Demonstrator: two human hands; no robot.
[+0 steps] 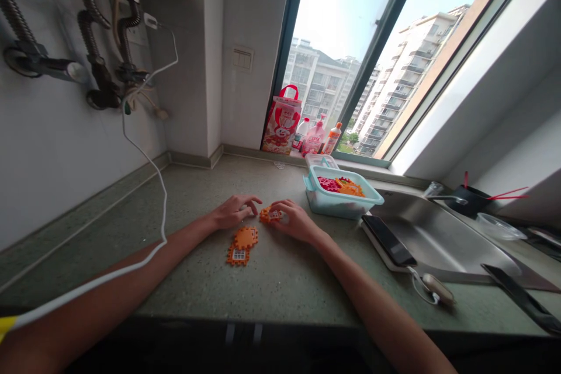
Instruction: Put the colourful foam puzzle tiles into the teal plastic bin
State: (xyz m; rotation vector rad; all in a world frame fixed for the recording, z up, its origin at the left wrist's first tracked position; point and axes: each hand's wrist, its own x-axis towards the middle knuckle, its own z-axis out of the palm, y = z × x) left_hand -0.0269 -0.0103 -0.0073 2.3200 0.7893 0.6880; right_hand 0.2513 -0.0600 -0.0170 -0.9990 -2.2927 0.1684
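My right hand (298,221) has its thumb and fingers closed around a small orange building piece with toothed edges and a white grid (268,214), low over the counter. Just left of it, my left hand (236,211) holds nothing, its bent fingers apart and the tips pointing toward that piece. Below my left hand lie two more orange pieces: a plain toothed one (244,237) overlaps one with a white window grid (239,255). A light blue box (337,207) beyond my right hand contains several pink and orange pieces (350,188).
A white cable (165,204) crosses above my left forearm. Right of the box, a phone (389,239) rests by the steel sink (442,239). A red bag (283,125) and several bottles (313,139) stand at the window. A black long-handled object (521,295) lies at far right.
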